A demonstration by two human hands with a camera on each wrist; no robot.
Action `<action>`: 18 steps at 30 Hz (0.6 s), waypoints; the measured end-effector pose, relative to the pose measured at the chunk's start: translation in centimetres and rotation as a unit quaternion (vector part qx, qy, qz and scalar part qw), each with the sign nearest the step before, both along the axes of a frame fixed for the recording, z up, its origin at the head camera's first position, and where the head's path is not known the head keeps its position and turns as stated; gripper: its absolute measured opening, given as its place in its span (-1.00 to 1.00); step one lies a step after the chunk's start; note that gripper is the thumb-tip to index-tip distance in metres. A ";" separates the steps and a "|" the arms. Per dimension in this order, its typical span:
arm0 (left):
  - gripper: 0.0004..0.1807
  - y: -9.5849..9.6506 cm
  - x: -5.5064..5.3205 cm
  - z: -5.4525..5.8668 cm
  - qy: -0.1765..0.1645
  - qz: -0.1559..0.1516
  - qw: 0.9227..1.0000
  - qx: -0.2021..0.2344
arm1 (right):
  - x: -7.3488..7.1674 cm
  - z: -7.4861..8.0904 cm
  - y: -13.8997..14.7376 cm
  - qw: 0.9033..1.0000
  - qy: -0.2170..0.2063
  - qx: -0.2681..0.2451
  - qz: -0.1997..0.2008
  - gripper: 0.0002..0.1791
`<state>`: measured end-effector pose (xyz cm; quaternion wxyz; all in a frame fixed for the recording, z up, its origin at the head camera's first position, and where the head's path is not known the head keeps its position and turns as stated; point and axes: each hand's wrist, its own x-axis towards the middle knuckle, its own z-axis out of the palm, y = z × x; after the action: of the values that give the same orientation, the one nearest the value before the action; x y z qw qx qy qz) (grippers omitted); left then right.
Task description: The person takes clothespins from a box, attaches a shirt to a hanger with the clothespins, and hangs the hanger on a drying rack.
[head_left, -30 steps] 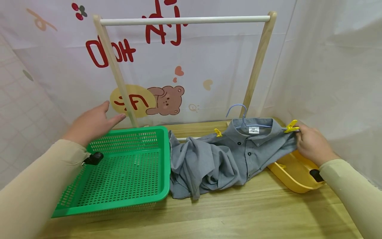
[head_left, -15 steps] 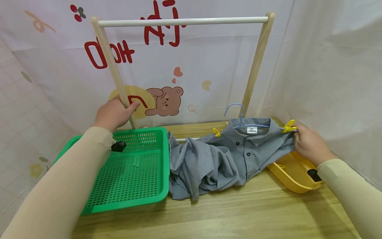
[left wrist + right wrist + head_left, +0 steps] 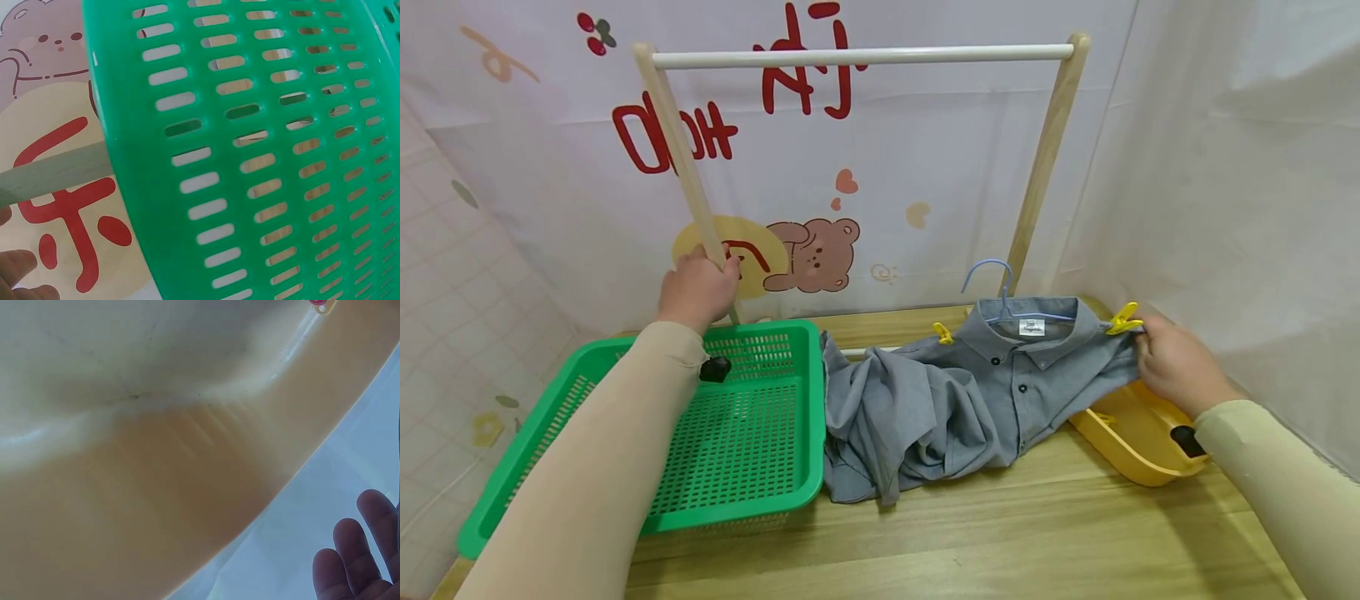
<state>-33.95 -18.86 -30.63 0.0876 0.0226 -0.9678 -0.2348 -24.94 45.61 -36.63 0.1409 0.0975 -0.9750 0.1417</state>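
Note:
My left hand (image 3: 700,289) grips the left wooden post (image 3: 687,171) of a drying rack, just above the green basket's back rim. In the left wrist view, its fingertips (image 3: 17,265) show beside that post. At the right, my right hand (image 3: 1182,365) pinches the end of a blue hanger (image 3: 989,263) at the shoulder of a grey shirt (image 3: 1000,383). One yellow clothespin (image 3: 1124,319) clips that shoulder right beside the fingers, and another yellow clothespin (image 3: 943,333) sits on the other shoulder. The shirt lies bunched on the table, its collar upright around the hanger.
A green perforated basket (image 3: 817,467) stands at left, under my left forearm. The yellow tray (image 3: 1120,454) sits below my right hand, holding a yellow clothespin (image 3: 1107,417). The rack's white bar (image 3: 865,56) spans the top, before a printed wall sheet. Wooden table (image 3: 955,533) shows in front.
My left hand has moved right from above the basket and closed around the rack's left post. My right hand stays on the hanger end; the shirt lies as before.

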 end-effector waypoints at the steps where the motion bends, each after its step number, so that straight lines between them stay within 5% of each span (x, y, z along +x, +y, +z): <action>1: -0.27 0.0 -0.1 0.0 0.000 0.000 1.000 0.001 | 0.0 0.0 0.0 1.000 -0.002 0.000 -0.002 -0.79; 18: -0.14 -0.3 -0.3 0.1 -0.024 -0.003 1.000 0.004 | 0.5 0.2 -0.2 1.000 -0.023 0.007 -0.013 -0.74</action>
<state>-34.25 -19.18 -30.58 0.0635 0.0260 -0.9689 -0.2379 -24.39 45.38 -36.41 0.1193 0.0827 -0.9801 0.1357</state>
